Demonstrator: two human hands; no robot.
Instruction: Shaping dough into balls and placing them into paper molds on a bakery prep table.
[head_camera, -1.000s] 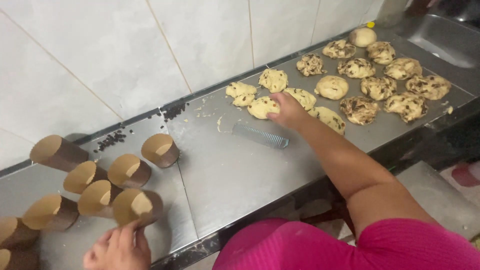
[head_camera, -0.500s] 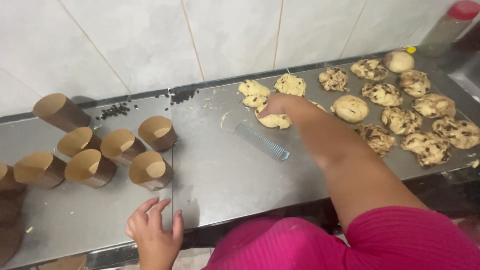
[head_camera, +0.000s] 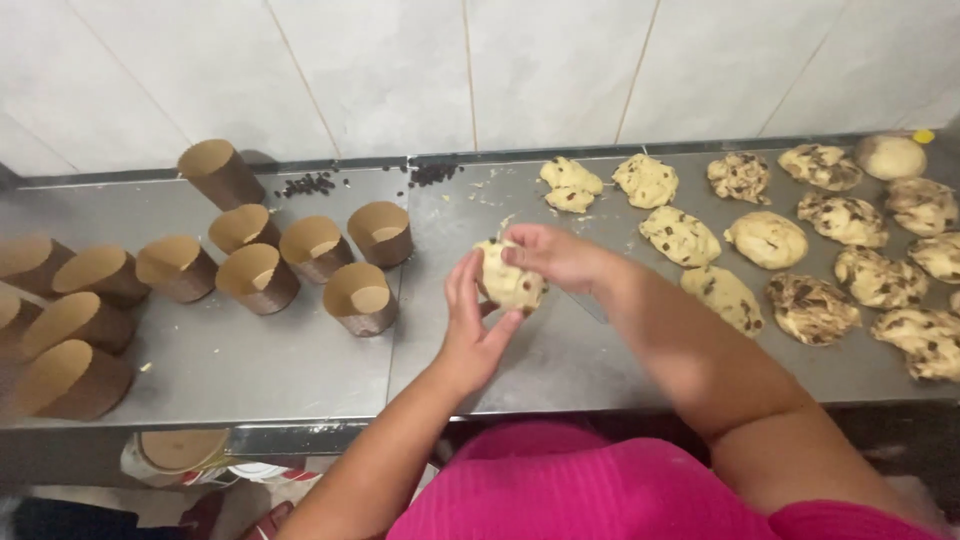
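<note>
A pale dough piece with dark chips is held above the steel counter between both hands. My left hand cups it from below and from the left. My right hand grips it from above and from the right. Several brown paper baking moulds stand to the left of the hands, the nearest one just left of my left hand. Several more dough pieces with chips lie in rows on the counter to the right.
A small heap of dark chips lies by the tiled wall, and another heap of chips sits beside it. Part of a metal scraper shows under my right forearm. A container stands below the counter's front edge.
My right hand lifted a dough piece off the counter and brought it left. My left hand rose from the counter's front edge to meet it. The camera view shifted right.
</note>
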